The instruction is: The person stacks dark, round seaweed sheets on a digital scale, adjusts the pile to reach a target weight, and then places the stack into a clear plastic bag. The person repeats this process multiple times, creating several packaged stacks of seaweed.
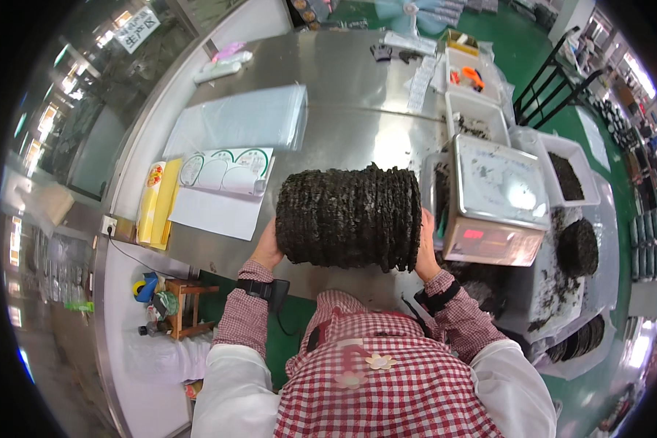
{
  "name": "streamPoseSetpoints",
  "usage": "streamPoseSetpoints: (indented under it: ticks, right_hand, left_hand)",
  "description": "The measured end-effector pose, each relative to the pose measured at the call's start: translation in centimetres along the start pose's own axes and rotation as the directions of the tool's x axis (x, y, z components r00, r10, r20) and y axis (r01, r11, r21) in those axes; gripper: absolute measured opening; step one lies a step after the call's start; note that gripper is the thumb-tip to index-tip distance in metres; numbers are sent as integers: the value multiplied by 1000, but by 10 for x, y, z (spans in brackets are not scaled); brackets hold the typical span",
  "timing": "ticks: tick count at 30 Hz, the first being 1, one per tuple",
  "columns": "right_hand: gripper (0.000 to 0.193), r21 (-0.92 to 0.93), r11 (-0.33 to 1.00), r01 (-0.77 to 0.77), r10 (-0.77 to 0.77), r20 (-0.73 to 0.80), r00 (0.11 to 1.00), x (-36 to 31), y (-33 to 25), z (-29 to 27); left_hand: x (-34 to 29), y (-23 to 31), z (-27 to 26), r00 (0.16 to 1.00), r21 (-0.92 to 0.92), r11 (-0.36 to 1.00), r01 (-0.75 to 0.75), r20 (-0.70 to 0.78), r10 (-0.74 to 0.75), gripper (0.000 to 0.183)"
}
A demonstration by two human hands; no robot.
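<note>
Stack of dark discs (349,217) clamped at its ends between left hand (268,247) and right hand (426,250), forearms (241,315) forward

Clear plastic sheets (233,120) are laid flat on the metal surface (336,77). A yellow package (153,204) is placed near the left edge. A wooden stool (177,310) is positioned at lower left; a fan (412,9) is located toward the far end.
</note>
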State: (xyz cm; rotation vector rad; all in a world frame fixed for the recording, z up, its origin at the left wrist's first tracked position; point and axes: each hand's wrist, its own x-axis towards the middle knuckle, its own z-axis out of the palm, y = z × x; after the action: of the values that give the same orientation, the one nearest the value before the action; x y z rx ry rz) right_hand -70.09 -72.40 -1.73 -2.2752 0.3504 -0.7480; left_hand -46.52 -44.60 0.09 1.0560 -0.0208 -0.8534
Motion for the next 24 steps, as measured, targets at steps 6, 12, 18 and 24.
streamPoseSetpoints:
  ticks: [6,12,18,24]
  right_hand:
    - [53,614,663,-429,380,218,899,-48,7,41]
    - [54,500,545,-673,666,229,710,-81,36,98]
    - [40,642,392,-659,677,284,679,-62,12,72]
    - [45,371,667,-647,663,101,742,-57,2,87]
  left_hand:
    - [20,-2,-63,994,157,982,105,2,-107,46]
    - [46,-43,-72,959,216,936,277,-126,-255,49]
    - [38,-4,-58,987,350,929,118,63,-149,48]
    - [39,-13,-57,941,134,942,306,104,-321,59]
